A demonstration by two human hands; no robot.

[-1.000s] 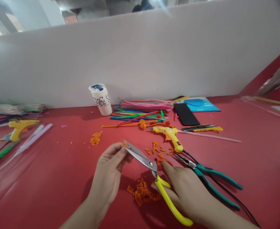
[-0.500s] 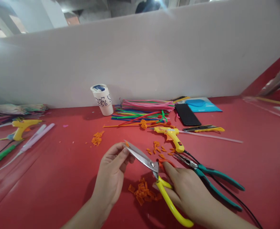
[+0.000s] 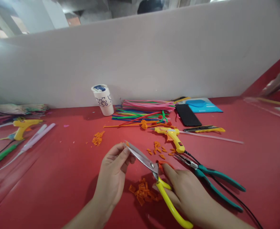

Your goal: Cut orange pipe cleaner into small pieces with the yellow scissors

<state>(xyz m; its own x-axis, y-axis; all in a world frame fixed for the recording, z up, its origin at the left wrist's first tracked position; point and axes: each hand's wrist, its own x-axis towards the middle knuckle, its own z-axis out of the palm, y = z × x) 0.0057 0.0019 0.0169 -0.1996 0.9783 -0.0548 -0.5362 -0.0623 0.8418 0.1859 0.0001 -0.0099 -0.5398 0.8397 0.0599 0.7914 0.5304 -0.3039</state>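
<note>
My left hand (image 3: pixel 114 171) pinches a small orange piece (image 3: pixel 127 144) between thumb and fingertips; most of it is hidden. In my right hand (image 3: pixel 185 187) is a pair of scissors (image 3: pixel 141 156) with one yellow and one orange handle, my fingers in the grips. The blade tips meet the orange piece at my left fingertips. Below the blades lies a heap of short orange pieces (image 3: pixel 143 192). Smaller pointed orange bits (image 3: pixel 162 156) are scattered beyond the scissors, and a pile of fine orange trimmings (image 3: pixel 98 139) sits farther left.
Right of centre lie a yellow glue gun (image 3: pixel 174 138) with its cord, green-handled pliers (image 3: pixel 222 184), a cutter knife (image 3: pixel 210 128) and a black phone (image 3: pixel 188 114). Coloured pipe cleaners (image 3: pixel 146 105) and a white tumbler (image 3: pixel 104 101) stand near the white partition (image 3: pixel 140 57). Another glue gun (image 3: pixel 22 128) is at left.
Almost nothing differs. The scissor blades look slightly more closed on the orange piece, and both hands keep their places.
</note>
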